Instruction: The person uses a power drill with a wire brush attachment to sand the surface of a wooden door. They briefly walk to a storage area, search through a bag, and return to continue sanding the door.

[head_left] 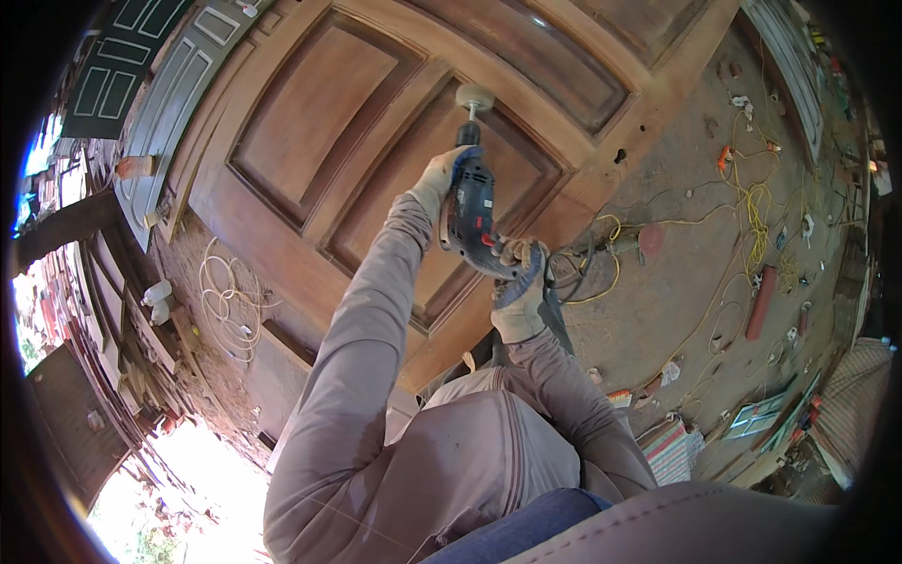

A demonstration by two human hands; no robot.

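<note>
A dark power drill point(473, 202) with red details is held in both gloved hands, pointing away from me. My left hand point(440, 177) is closed around its front end, just behind the chuck. At the rear, my right hand point(521, 282) wraps the handle; whether a finger presses the trigger I cannot tell. A pale round sanding pad point(474, 96) on a shaft is fitted in the chuck. The pad is at the upper part of a recessed panel of a brown wooden door point(324, 113), seemingly touching it. The door lies under the drill, with several moulded panels.
Yellow cables point(754, 211) and cords tangle on the dirt floor to the right, near a red tube point(761, 303). A coiled pale hose point(230, 301) lies left of the door. Grey panelled doors point(174, 113) lean at the far left. A striped bag point(669, 449) sits at lower right.
</note>
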